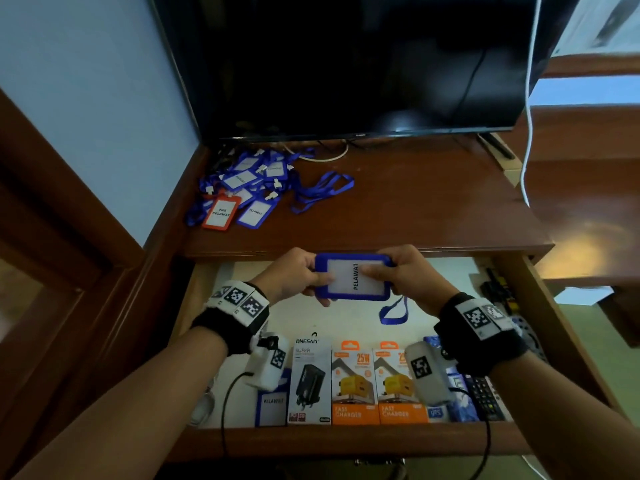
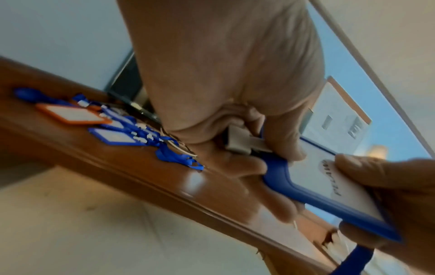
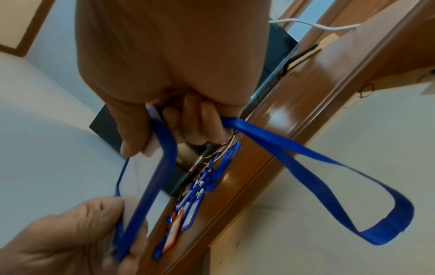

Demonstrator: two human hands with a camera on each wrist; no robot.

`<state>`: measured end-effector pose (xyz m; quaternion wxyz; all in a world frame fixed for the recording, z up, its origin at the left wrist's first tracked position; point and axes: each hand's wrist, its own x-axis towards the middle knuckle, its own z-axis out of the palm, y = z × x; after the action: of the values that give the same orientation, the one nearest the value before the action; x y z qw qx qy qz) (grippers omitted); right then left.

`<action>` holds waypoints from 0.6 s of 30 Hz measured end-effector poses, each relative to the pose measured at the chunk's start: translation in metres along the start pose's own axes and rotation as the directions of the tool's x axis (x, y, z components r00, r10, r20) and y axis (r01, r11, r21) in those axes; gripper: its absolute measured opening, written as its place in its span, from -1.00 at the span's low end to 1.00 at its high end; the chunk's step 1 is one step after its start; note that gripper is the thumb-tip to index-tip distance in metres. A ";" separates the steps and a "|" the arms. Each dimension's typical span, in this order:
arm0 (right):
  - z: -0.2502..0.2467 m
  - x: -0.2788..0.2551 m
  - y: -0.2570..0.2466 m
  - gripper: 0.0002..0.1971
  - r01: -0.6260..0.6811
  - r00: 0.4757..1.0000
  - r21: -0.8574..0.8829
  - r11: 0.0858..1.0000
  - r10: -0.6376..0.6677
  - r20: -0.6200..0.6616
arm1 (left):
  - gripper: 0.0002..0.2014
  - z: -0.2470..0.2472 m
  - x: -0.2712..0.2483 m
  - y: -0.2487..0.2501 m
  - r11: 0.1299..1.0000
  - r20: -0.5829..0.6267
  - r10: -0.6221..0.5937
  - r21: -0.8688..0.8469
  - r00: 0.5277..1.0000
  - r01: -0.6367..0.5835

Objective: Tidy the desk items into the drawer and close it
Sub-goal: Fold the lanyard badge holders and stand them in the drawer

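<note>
both hands have a blue badge holder [image 1: 353,277] over the open drawer [image 1: 540,327], left hand [image 1: 294,273] pinching one end, right hand [image 1: 408,271] pinching the other with the lanyard [image 3: 306,163] in its fingers. next, i reckon: lower it in, then fetch the pile of badges [image 1: 242,188] off the tabletop [image 1: 415,202].

I'm looking at a dark television [image 1: 346,64] against a pale blue wall [image 1: 86,81]. Reddish wooden door frame [image 1: 52,237] on my left, warm glare right.
</note>
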<state>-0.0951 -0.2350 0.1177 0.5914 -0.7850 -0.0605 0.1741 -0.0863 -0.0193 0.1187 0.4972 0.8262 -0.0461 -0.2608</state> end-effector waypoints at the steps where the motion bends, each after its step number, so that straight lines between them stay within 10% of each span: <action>1: -0.002 -0.001 0.003 -0.82 -0.008 1.000 0.049 0.999 0.009 -0.004 | -0.90 0.004 0.000 0.001 0.999 -0.029 0.009 -0.051 1.000 -0.011; 7: -0.006 -0.012 0.019 -0.41 0.047 0.993 0.509 0.859 -0.095 0.068 | -0.89 0.017 -0.006 0.015 0.803 -0.226 0.033 -0.574 0.973 -0.161; 12: -0.014 -0.017 0.030 -0.72 0.023 1.000 0.480 0.877 -0.017 -0.017 | -0.91 0.040 -0.003 0.041 0.691 -0.418 -0.033 -0.665 0.908 -0.281; 18: -0.010 -0.041 0.020 -0.72 0.055 0.995 0.512 0.858 -0.089 0.043 | -0.88 0.054 0.010 0.035 0.896 -0.617 -0.107 -0.399 0.780 -0.193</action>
<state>-0.1322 -0.2620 0.1092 0.7816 -0.5919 -0.0610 0.1873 -0.0974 -0.0835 0.1243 0.6639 0.7292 0.1621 0.0360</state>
